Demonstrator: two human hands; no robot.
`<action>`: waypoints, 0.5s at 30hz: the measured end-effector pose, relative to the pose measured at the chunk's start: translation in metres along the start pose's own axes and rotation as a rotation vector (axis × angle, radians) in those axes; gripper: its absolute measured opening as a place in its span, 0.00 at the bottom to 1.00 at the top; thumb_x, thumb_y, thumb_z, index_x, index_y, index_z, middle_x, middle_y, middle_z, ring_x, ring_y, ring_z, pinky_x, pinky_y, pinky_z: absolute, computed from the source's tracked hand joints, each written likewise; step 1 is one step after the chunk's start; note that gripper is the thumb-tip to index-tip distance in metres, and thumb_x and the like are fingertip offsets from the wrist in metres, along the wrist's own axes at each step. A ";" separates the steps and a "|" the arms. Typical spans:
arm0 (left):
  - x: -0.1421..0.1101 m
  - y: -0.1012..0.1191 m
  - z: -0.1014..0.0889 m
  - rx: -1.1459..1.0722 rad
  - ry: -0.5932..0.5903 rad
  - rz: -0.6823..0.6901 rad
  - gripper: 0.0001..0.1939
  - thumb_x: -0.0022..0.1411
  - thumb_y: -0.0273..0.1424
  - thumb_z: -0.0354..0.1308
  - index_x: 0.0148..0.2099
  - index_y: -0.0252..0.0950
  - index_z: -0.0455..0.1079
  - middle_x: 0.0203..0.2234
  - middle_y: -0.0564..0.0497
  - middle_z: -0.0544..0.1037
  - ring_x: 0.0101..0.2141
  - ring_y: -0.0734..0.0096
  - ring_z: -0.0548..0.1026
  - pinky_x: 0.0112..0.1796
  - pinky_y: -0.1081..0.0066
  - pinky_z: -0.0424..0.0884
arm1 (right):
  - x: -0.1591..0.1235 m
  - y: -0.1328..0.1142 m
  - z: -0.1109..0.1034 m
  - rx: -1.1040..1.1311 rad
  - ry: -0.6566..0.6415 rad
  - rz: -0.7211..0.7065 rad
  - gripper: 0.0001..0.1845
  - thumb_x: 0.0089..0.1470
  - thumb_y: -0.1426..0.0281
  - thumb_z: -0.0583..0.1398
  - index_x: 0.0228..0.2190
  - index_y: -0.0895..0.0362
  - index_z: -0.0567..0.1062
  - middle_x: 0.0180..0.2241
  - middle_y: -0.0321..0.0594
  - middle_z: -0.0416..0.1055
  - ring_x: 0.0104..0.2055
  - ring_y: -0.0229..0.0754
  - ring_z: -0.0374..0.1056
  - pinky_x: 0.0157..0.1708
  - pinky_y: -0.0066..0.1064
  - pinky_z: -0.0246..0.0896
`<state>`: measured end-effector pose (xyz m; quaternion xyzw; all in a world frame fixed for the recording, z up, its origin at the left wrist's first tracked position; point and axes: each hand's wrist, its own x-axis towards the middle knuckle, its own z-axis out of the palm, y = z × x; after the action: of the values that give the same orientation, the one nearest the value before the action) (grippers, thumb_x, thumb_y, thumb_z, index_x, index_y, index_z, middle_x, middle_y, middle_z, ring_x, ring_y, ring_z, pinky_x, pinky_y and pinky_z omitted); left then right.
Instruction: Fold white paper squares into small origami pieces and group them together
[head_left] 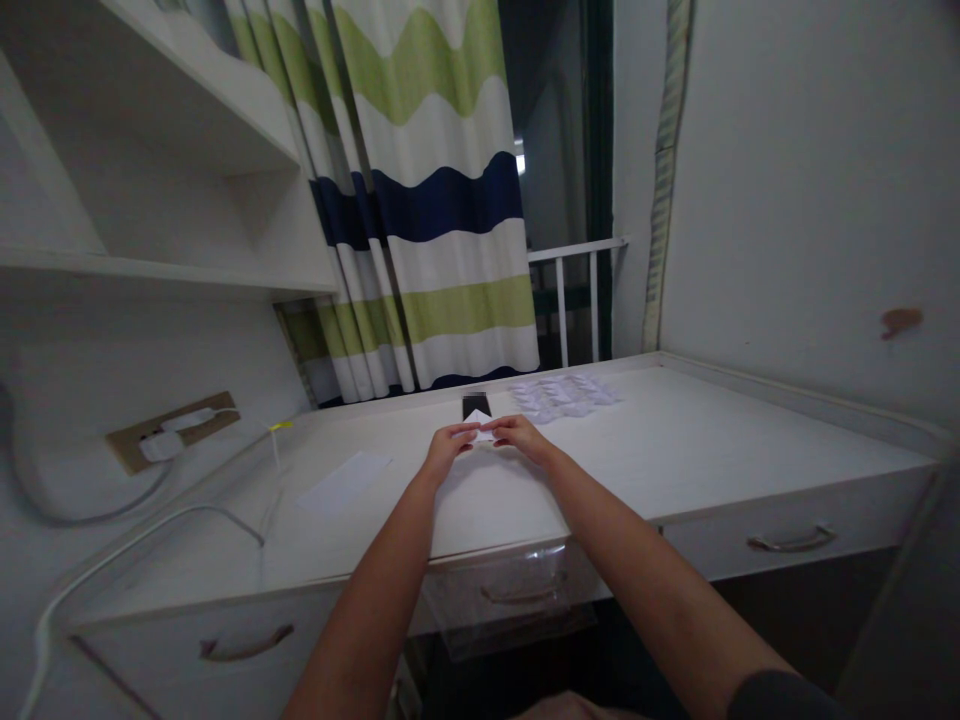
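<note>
Both hands meet over the middle of the white desk (615,470), around a small piece of folded white paper (480,418) with a pointed top. My left hand (448,447) grips its left side with bent fingers. From the right, my right hand (519,437) pinches the same paper, fingertips close to those of the left. Just behind the paper lies a small dark flat object (475,402), partly covered by it. The lower part of the paper is hidden by my fingers.
Several folded white paper pieces (566,395) lie in rows at the back. Flat white sheets (343,480) rest on the left. A white cable (187,510) crosses the left side. A shelf (165,275) overhangs there; a striped curtain (457,200) hangs behind.
</note>
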<state>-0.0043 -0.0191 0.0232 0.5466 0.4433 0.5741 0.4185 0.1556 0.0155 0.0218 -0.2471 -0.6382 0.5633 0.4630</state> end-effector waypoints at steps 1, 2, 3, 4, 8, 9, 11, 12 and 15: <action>0.000 0.000 0.000 0.002 -0.007 -0.004 0.16 0.39 0.30 0.63 0.35 0.33 0.74 0.30 0.47 0.76 0.29 0.73 0.71 0.32 0.73 0.66 | 0.000 -0.001 0.000 0.014 -0.001 0.006 0.10 0.35 0.76 0.60 0.26 0.58 0.77 0.29 0.39 0.74 0.29 0.35 0.66 0.31 0.28 0.64; 0.000 0.000 0.000 0.006 -0.014 -0.006 0.17 0.38 0.30 0.63 0.36 0.34 0.74 0.30 0.47 0.76 0.29 0.73 0.71 0.31 0.74 0.66 | -0.001 -0.001 0.000 0.030 0.002 0.010 0.11 0.35 0.77 0.60 0.26 0.58 0.77 0.29 0.39 0.73 0.29 0.34 0.67 0.31 0.28 0.64; 0.000 0.000 0.000 0.009 -0.019 -0.007 0.18 0.38 0.30 0.64 0.36 0.34 0.74 0.31 0.47 0.76 0.29 0.73 0.71 0.31 0.74 0.65 | -0.001 -0.002 0.000 0.046 0.009 0.016 0.11 0.35 0.78 0.60 0.27 0.58 0.77 0.29 0.38 0.73 0.29 0.34 0.67 0.32 0.28 0.64; 0.000 0.000 0.000 0.011 -0.023 -0.006 0.18 0.38 0.30 0.64 0.37 0.34 0.74 0.31 0.47 0.76 0.29 0.74 0.71 0.31 0.74 0.65 | -0.001 -0.003 -0.001 0.058 0.020 0.023 0.12 0.35 0.78 0.60 0.27 0.58 0.77 0.28 0.38 0.73 0.28 0.33 0.67 0.32 0.28 0.64; -0.001 0.002 -0.001 0.022 -0.012 -0.016 0.21 0.38 0.29 0.64 0.39 0.35 0.73 0.33 0.47 0.76 0.29 0.73 0.72 0.30 0.74 0.65 | 0.000 -0.005 -0.003 0.078 0.064 0.061 0.12 0.34 0.81 0.62 0.27 0.60 0.77 0.24 0.37 0.73 0.25 0.32 0.66 0.34 0.29 0.65; -0.001 0.003 -0.001 0.029 -0.005 -0.021 0.21 0.38 0.29 0.64 0.40 0.35 0.72 0.33 0.47 0.76 0.29 0.73 0.72 0.30 0.75 0.65 | 0.001 -0.005 -0.004 0.081 0.070 0.067 0.12 0.33 0.81 0.62 0.27 0.60 0.77 0.24 0.37 0.72 0.25 0.32 0.66 0.34 0.29 0.65; -0.002 0.004 -0.001 0.048 0.015 -0.024 0.21 0.38 0.29 0.64 0.40 0.35 0.72 0.31 0.48 0.76 0.29 0.73 0.73 0.30 0.75 0.65 | 0.002 -0.005 -0.006 0.090 0.081 0.068 0.12 0.33 0.81 0.63 0.27 0.61 0.76 0.23 0.36 0.72 0.25 0.33 0.67 0.33 0.29 0.66; -0.002 0.004 -0.002 0.059 0.023 -0.022 0.21 0.38 0.29 0.63 0.40 0.35 0.72 0.31 0.48 0.76 0.28 0.74 0.73 0.30 0.75 0.64 | 0.002 -0.005 -0.007 0.093 0.081 0.064 0.13 0.33 0.81 0.63 0.27 0.60 0.76 0.23 0.36 0.72 0.25 0.33 0.67 0.33 0.29 0.66; -0.001 0.004 -0.003 0.093 0.036 -0.011 0.21 0.39 0.29 0.63 0.40 0.34 0.73 0.30 0.48 0.76 0.28 0.73 0.72 0.30 0.75 0.64 | 0.002 -0.003 -0.011 0.086 0.068 0.047 0.14 0.33 0.80 0.63 0.29 0.60 0.76 0.23 0.36 0.71 0.26 0.34 0.67 0.31 0.28 0.67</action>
<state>-0.0073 -0.0215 0.0266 0.5527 0.4798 0.5604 0.3877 0.1648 0.0216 0.0249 -0.2608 -0.5912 0.5922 0.4815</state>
